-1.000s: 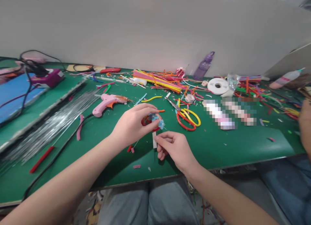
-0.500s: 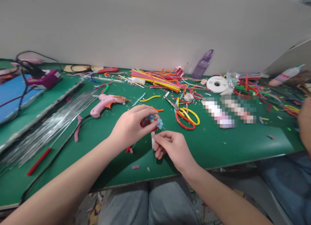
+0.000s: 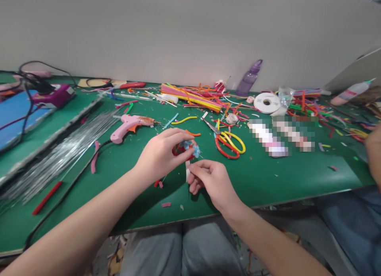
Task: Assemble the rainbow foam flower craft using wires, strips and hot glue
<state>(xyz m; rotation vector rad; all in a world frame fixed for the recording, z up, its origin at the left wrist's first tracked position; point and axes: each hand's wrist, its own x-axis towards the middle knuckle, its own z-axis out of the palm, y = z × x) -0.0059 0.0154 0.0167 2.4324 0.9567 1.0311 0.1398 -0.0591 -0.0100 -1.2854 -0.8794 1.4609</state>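
Observation:
My left hand [image 3: 160, 155] is closed around a small red and blue pipe-cleaner flower [image 3: 187, 147], held just above the green table [image 3: 268, 176]. My right hand [image 3: 208, 180] sits right below it, its fingers pinched on a short white strip [image 3: 187, 170] under the flower. A thin stem runs down from the flower between both hands.
A pink glue gun [image 3: 129, 125] lies to the left, with a bundle of silver wires [image 3: 59, 157] further left. Red and yellow scissors [image 3: 229, 143] lie to the right. Coloured pipe cleaners [image 3: 193, 97], a white tape roll [image 3: 266, 102] and a purple bottle [image 3: 249, 78] are at the back. Another person's arm [image 3: 374, 149] is at the right edge.
My right hand has moved slightly up and left, closer under the flower. The left hand has barely shifted.

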